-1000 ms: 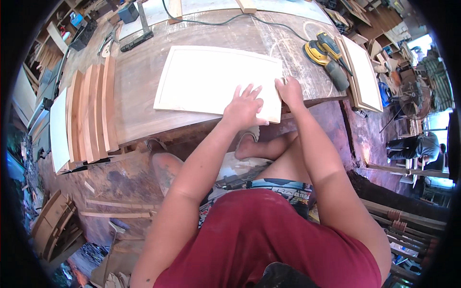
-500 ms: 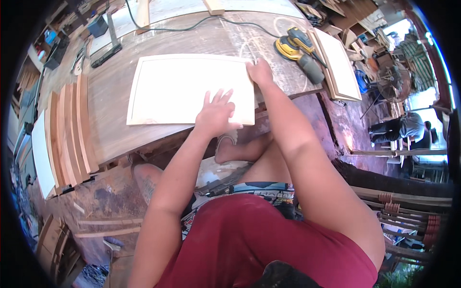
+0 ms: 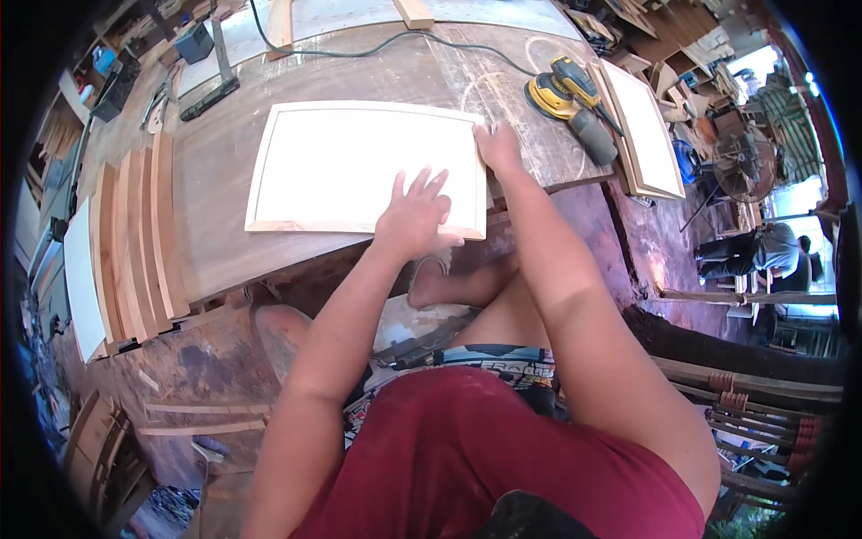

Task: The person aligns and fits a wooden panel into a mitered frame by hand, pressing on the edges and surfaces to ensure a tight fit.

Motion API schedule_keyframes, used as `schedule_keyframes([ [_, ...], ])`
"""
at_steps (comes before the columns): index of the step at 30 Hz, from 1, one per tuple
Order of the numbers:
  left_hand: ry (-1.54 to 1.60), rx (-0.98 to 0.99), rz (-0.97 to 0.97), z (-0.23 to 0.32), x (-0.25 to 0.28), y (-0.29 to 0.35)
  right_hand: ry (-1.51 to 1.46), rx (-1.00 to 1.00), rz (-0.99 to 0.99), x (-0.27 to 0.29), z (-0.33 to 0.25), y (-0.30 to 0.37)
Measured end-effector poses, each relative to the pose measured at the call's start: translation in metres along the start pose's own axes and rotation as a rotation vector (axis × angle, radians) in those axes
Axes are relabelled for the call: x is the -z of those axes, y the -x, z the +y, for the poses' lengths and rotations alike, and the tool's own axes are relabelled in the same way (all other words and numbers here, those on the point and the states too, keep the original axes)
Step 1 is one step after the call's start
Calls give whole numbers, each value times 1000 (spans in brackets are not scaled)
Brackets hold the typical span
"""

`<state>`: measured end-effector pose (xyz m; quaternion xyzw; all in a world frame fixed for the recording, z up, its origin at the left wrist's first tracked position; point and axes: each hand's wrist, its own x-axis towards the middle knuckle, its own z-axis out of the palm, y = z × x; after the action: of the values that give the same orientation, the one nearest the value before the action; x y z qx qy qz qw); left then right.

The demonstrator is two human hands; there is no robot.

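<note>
Lying splayed, left hand (image 3: 413, 218) touches white panel (image 3: 332, 166); right hand (image 3: 499, 147) at edge, grip unclear.

At 11 o'clock, the framed panel (image 3: 350, 166) is white with a pale cream border, on a streaky brown tabletop (image 3: 215, 202). At 1 o'clock, the orbital sander (image 3: 554, 94) is yellow and black, its dust canister (image 3: 593, 136) dark grey. Wooden strips (image 3: 145, 242) at 9 o'clock are tan; the shirt (image 3: 476, 449) at 6, maroon.
</note>
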<state>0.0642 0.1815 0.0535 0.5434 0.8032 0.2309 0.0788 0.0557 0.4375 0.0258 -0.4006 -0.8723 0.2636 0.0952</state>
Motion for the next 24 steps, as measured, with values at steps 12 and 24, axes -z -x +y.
schedule_keyframes([
  [12, 10, 4, -12, -1, -2, 1, -71, 28, 82, -2, -1, -11],
  [24, -21, 49, -89, -1, 6, 1, 9, 143, 64, -7, 14, 26],
])
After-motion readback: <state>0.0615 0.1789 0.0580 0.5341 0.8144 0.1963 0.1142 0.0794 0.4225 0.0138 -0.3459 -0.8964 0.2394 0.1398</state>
